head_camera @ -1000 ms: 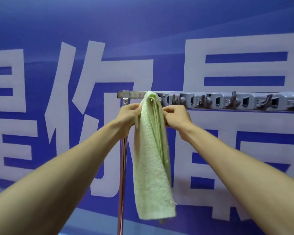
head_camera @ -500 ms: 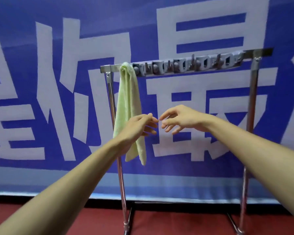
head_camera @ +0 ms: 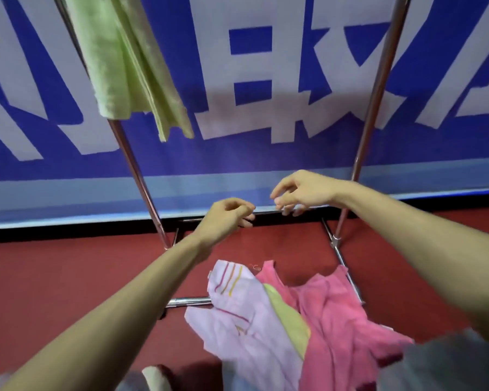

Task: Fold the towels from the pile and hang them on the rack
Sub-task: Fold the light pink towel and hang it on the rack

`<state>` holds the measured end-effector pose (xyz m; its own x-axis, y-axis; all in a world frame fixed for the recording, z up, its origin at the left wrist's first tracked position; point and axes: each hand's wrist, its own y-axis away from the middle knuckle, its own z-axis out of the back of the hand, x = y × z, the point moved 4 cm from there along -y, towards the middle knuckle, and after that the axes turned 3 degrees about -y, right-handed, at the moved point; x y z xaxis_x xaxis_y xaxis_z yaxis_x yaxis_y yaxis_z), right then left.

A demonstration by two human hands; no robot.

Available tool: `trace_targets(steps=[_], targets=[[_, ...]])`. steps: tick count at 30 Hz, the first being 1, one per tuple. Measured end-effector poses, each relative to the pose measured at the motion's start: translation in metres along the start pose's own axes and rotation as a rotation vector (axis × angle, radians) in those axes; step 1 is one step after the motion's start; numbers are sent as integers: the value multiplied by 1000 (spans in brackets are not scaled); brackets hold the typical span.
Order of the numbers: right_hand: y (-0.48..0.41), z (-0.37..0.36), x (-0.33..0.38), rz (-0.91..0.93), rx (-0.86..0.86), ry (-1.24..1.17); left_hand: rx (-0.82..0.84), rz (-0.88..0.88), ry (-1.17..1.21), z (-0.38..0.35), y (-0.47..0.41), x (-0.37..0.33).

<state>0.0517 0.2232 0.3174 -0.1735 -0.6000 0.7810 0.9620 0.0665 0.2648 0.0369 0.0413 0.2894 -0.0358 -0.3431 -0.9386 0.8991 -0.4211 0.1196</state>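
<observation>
A folded light green towel (head_camera: 130, 63) hangs at the upper left, its top out of frame, beside the rack's left metal post (head_camera: 137, 176). On the red floor between the rack's feet lies the pile: a pale lilac striped towel (head_camera: 237, 320), a yellow-green one (head_camera: 287, 314) and a pink one (head_camera: 333, 311). My left hand (head_camera: 226, 218) and my right hand (head_camera: 302, 191) hover above the pile with loosely curled fingers, holding nothing. The rack's top bar is out of view.
The rack's right post (head_camera: 376, 88) rises at the right; its base bars (head_camera: 189, 301) lie on the floor around the pile. A blue banner with white characters (head_camera: 266, 153) stands behind. Grey cloth (head_camera: 446, 365) shows at the bottom right.
My view has tipped down from the rack's top to the floor pile. Both hands let go of the green towel, which stays hanging, and have come down over the pile.
</observation>
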Motion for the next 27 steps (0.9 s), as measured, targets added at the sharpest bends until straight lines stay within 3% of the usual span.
trace_targets(steps=[8,13,18,23,27], targets=[[-65,-87,-149,-244,144,-68,136,302,-92,-55,-37,160],[-92,-140,-209,-301,207,-66,97,552,-132,-68,-33,269],[-105,-181,-248,-355,301,-92,90,479,-348,-75,-42,318],[-108,-204,-266,-393,350,-92,223,353,-614,-88,-65,340],[-109,-208,-264,-410,374,-88,312,384,-841,-93,-68,353]])
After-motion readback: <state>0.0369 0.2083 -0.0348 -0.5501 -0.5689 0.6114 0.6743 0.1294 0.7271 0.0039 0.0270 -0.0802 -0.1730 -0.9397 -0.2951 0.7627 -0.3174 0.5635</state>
